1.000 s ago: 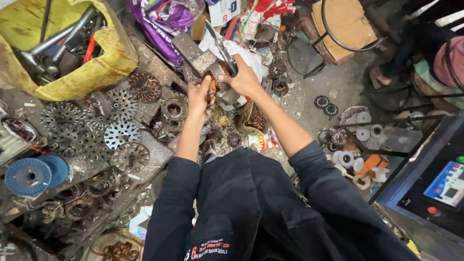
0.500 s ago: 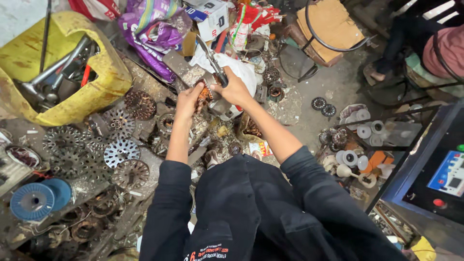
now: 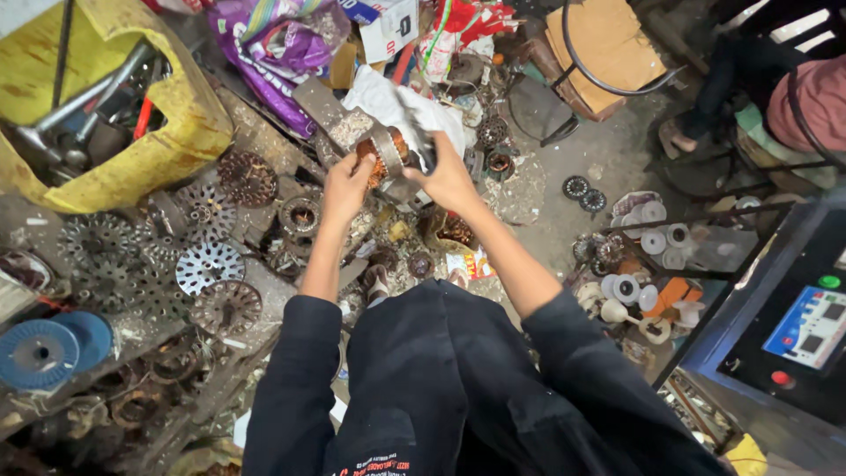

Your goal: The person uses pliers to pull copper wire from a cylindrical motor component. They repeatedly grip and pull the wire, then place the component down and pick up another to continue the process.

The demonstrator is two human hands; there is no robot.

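Now both hands, L (image 3: pixel 345 187) & R (image 3: pixel 448 176), fingers closed round copper-wound stator (image 3: pixel 385 157).

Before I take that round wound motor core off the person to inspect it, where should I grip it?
Probably by the metal outer ring of the motor core, coming from above, the far side. The left hand and right hand already cover its two flanks, and the copper windings in the middle look easier to damage than the ring.

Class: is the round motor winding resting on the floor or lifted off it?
Lifted. Both the left hand and right hand hold the motor winding above the cluttered floor.
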